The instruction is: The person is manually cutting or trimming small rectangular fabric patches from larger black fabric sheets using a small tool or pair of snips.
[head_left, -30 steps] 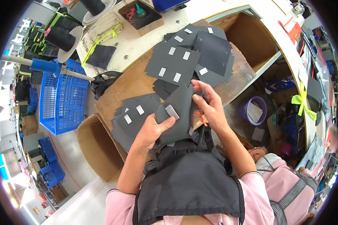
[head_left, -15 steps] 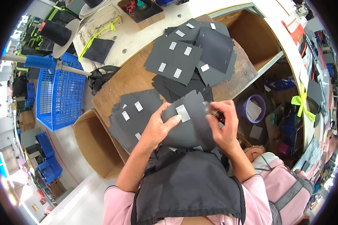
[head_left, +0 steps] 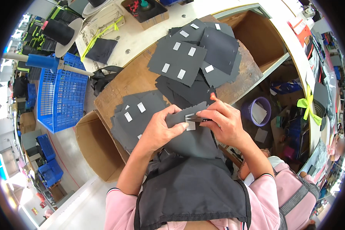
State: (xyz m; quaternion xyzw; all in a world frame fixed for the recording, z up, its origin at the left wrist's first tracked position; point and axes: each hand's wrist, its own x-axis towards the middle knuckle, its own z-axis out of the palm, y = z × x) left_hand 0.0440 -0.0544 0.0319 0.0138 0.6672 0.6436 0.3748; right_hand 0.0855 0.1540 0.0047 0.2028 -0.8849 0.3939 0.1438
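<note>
My left hand pinches the left side of a dark grey fabric panel, thumb on top beside a white label. In my right hand is a small pair of thread snips, its metal blades lying across the label. A red tip sticks out above that hand's fingers. The panel's lower part rests against my black apron. Left of it on the board lies a pile of similar labelled panels; beyond my hands is a larger stack of panels.
A worn wooden board carries the piles. Open cardboard boxes stand at its left and far right. A blue plastic basket is at the left, a purple bin at the right. Black thread cones stand far left.
My right hand has moved left and brought the snips' blades over the white label. The panel's upper edge now tilts more toward me. My left hand keeps its hold.
</note>
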